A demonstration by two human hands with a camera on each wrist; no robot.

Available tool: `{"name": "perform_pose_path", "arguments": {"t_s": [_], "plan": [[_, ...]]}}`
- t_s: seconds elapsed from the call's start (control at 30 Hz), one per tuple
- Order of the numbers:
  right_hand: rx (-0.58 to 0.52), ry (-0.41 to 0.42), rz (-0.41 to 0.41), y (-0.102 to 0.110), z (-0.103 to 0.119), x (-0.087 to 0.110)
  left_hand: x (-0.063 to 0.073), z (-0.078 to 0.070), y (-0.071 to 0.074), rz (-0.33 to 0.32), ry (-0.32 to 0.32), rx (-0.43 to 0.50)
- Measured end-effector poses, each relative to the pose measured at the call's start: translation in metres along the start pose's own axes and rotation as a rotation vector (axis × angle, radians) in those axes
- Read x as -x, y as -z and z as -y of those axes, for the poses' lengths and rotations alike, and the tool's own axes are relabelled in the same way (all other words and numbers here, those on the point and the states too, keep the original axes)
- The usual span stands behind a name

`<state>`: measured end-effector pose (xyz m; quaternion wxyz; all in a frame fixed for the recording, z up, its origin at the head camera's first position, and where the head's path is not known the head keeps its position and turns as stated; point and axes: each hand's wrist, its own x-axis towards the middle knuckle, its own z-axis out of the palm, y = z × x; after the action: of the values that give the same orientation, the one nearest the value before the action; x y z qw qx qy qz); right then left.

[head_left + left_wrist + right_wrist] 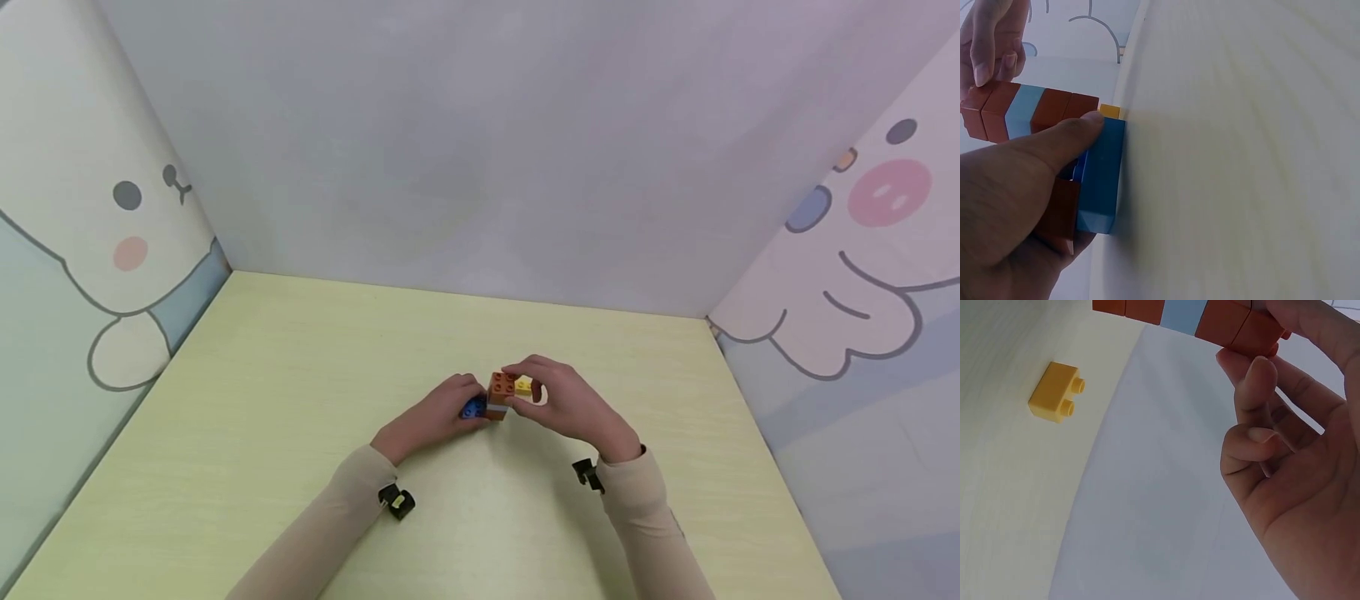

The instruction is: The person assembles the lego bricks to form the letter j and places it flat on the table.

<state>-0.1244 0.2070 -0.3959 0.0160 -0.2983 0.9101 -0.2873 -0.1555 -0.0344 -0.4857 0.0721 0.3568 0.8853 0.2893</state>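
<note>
A tower of stacked brown toy bricks (502, 387) with one light blue brick (1024, 111) in its middle stands upright at one end of a long blue toy brick (1102, 181). My left hand (442, 417) holds this base from the left, its thumb across the foot of the tower. Another brown brick (1059, 215) sits at the base's other end, partly hidden by that hand. With thumb and fingertips, my right hand (566, 404) pinches the top brown brick (1254, 334) of the tower.
A yellow two-stud brick (1054, 392) lies on the pale wooden table (315, 350) just beyond the tower, apart from it. Cloth walls with cartoon animals (862, 242) enclose the table at the back and both sides.
</note>
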Motion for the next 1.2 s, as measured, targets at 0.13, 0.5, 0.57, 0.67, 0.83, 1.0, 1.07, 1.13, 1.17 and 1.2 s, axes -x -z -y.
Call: {"name": "perform_pose_path", "arguments": {"t_s": [0.13, 0.5, 0.57, 0.67, 0.83, 1.0, 1.07, 1.13, 1.17, 1.2], "plan": [[-0.005, -0.009, -0.008, -0.003, -0.002, 0.002, 0.003, 0.0, 0.003, -0.002, -0.006, -0.002], [0.015, -0.127, 0.032, -0.015, -0.005, 0.007, 0.03, 0.005, 0.02, -0.12, -0.053, -0.057], [0.008, -0.146, 0.036, -0.019, -0.005, 0.008, 0.035, 0.006, 0.022, -0.137, -0.061, -0.074], [-0.01, -0.171, 0.029, -0.024, -0.007, 0.009, 0.04, 0.007, 0.024, -0.154, -0.073, -0.098], [-0.051, -0.178, 0.017, -0.031, -0.01, 0.007, 0.04, 0.006, 0.027, -0.158, -0.074, -0.096], [-0.06, -0.179, 0.011, -0.034, -0.011, 0.004, 0.039, 0.004, 0.029, -0.157, -0.072, -0.09], [-0.062, -0.182, 0.002, -0.033, -0.011, 0.003, 0.039, 0.005, 0.03, -0.163, -0.072, -0.095], [-0.064, -0.183, -0.006, -0.032, -0.011, 0.001, 0.038, 0.006, 0.03, -0.163, -0.068, -0.108], [-0.067, -0.183, -0.01, -0.032, -0.011, 0.0, 0.038, 0.007, 0.029, -0.16, -0.063, -0.113], [-0.071, -0.182, -0.014, -0.032, -0.011, -0.001, 0.038, 0.008, 0.029, -0.156, -0.055, -0.115]]}}
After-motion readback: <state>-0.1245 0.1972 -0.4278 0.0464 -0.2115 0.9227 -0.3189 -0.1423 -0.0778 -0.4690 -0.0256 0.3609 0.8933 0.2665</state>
